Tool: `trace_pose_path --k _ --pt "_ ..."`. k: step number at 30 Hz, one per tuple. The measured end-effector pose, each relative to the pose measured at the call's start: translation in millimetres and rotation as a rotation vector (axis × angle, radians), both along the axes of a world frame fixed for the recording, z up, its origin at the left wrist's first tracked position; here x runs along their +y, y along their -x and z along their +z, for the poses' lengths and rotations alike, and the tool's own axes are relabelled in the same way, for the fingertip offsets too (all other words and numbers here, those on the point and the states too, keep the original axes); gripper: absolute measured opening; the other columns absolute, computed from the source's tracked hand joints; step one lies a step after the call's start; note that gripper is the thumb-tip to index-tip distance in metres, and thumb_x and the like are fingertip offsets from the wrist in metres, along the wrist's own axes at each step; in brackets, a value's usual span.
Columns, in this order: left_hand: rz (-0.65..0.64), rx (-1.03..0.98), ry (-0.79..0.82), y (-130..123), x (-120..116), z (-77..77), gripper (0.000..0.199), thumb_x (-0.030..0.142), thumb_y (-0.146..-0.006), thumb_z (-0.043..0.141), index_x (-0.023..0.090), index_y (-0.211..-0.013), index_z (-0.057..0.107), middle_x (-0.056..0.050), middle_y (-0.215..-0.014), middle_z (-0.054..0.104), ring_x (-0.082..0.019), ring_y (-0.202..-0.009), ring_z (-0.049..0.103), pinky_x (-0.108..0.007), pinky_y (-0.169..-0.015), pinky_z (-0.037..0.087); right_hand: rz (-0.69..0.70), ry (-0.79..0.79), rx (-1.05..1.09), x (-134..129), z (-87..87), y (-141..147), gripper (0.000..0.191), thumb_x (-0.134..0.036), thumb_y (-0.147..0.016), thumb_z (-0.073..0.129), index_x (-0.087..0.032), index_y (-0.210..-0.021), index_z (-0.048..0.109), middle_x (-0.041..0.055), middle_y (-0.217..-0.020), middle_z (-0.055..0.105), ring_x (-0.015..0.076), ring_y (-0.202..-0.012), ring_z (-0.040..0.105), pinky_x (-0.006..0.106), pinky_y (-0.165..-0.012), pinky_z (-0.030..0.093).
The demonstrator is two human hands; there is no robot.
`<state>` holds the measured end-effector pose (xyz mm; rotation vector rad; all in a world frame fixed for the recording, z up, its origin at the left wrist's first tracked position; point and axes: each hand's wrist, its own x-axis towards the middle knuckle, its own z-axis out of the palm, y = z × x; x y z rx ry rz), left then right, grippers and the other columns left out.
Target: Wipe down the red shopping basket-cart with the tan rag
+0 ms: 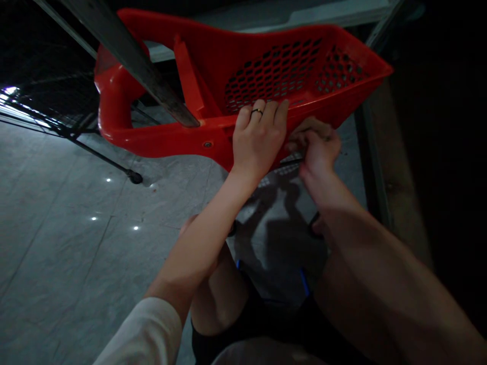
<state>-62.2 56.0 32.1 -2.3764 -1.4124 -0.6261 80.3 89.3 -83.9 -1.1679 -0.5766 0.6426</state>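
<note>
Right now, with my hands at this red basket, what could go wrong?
The red basket sits tilted, and your left hand rests on its rim, so it might shift if that hand lets go. Your right hand is close under the rim beside a thin dark rod, so your fingers could get pinched. The light there is dim, so small parts may be hard to see.
</note>
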Motion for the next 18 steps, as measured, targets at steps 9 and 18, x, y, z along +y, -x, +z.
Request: trace_pose_path --k 9,18 --pt "-0.004 -0.059 -0.071 2.6 -4.3 -4.8 0.044 0.026 -0.106 0.017 0.025 -0.119 0.059 -0.005 -0.109 0.066 -0.025 -0.101 0.053 -0.042 -0.09 0.031 -0.248 -0.04 -0.075 -3.5 27.3 -14.3 0.034 0.007 -0.066 0.047 -0.025 -0.078 0.048 -0.0036 -0.081 0.054 0.0117 -0.076 0.055 0.028 -0.081 0.048" --pt "-0.037 -0.022 -0.02 2.0 -11.1 6.4 0.039 0.021 -0.103 0.028 0.021 -0.127 0.058 -0.008 -0.115 0.066 -0.028 -0.101 0.055 -0.044 -0.087 0.036 0.241 0.071 0.18 -66.6 35.8 83.3 0.014 -0.008 -0.073 0.055 -0.021 -0.076 0.054 -0.0035 -0.073 0.057 0.0102 -0.064 0.053 0.024 -0.061 0.046"
